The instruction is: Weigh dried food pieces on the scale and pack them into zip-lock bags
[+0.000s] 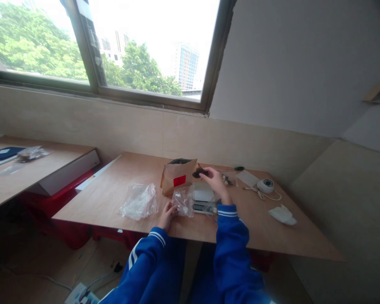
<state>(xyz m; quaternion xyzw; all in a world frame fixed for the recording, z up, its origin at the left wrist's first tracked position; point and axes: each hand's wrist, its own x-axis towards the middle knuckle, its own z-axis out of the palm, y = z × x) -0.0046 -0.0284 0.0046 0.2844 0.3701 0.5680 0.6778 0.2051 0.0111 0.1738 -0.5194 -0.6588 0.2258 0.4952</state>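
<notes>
My right hand [213, 179] is raised above the table, its fingers closed on a dark brown, dried-looking piece [200, 171] whose kind I cannot make out. Just left of that piece stands a brown paper bag [169, 177] with a red label, its top open. My left hand [167, 214] pinches the edge of a clear plastic bag [183, 202] lying in front of the paper bag. Beside the plastic bag sits a small scale [203, 193] with a pale top, partly beneath my right hand. A pile of clear plastic bags [139, 202] lies to the left.
On the right of the table [253, 223] are a white dome camera [265, 185] with a cable, a crumpled white tissue [282, 214] and a green-handled screwdriver [239, 168]. Another table [66, 160] stands at left, near red stools. A window is above.
</notes>
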